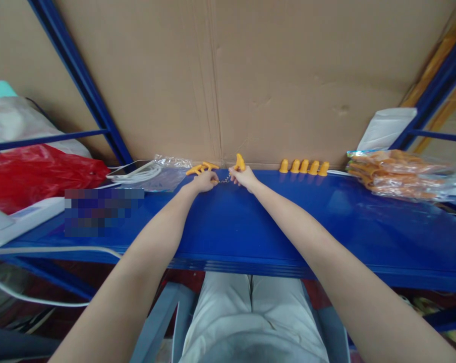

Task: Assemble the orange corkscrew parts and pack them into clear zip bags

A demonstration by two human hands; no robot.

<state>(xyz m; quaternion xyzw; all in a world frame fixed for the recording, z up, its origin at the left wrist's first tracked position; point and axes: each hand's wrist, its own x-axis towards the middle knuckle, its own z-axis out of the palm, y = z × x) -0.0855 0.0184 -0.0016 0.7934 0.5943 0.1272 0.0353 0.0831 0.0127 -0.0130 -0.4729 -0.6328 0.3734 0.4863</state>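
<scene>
My left hand (205, 180) is closed in a pinch on one end of a small metal spring or chain (224, 180) that stretches across to my right hand. My right hand (243, 176) is closed around an orange plastic piece (240, 161) that sticks up above its fingers. Both hands rest at the far edge of the blue shelf (250, 227), against the cardboard wall. A few loose orange pieces (202, 168) lie just behind my left hand.
Several orange caps (304, 166) stand in a row right of my hands. A clear bag of orange parts (394, 174) lies at far right, a clear bag with white cord (148, 172) and a red bag (35, 174) at left.
</scene>
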